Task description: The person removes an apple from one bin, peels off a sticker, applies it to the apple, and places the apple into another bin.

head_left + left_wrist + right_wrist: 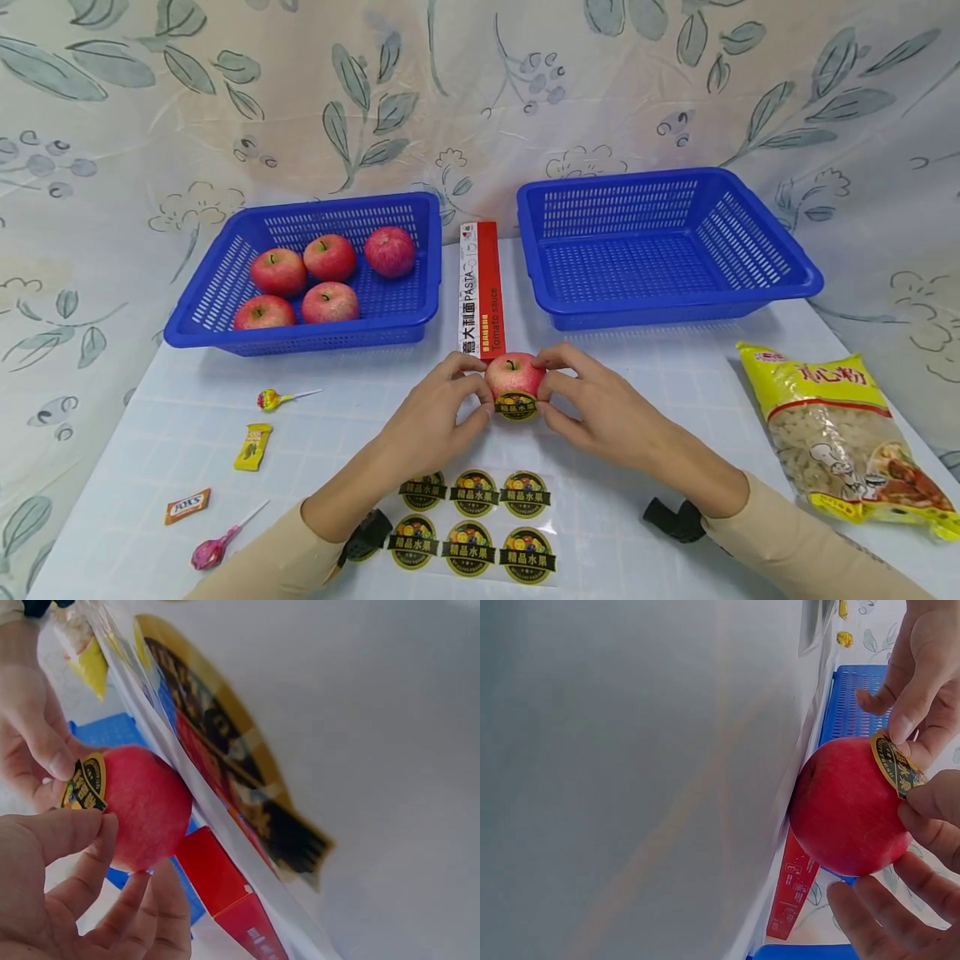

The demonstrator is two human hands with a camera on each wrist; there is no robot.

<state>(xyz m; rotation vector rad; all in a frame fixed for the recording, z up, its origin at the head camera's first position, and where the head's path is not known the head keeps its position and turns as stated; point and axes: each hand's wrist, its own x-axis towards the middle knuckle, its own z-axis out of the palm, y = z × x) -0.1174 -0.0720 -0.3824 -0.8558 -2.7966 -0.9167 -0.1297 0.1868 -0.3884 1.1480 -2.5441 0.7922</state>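
A red apple (513, 374) sits on the white table between the two hands. A round black-and-gold sticker (517, 406) lies against its near side, its banner ends reaching out to both thumbs. My left hand (437, 408) pinches one end of the sticker between thumb and index finger, with other fingers against the apple. From the opposite side, my right hand (600, 410) pinches the other end, its remaining fingers spread around the fruit. In the left wrist view the sticker (88, 784) looks partly lifted from the apple's skin (150, 810).
Several apples fill part of the left blue basket (300, 337); a second blue basket (675, 308) stands right. A pasta box (480, 283) lies between them. Nearer me is a sticker sheet (480, 533). Candies, including a lollipop (213, 550), lie left; a yellow food bag (847, 433) lies right.
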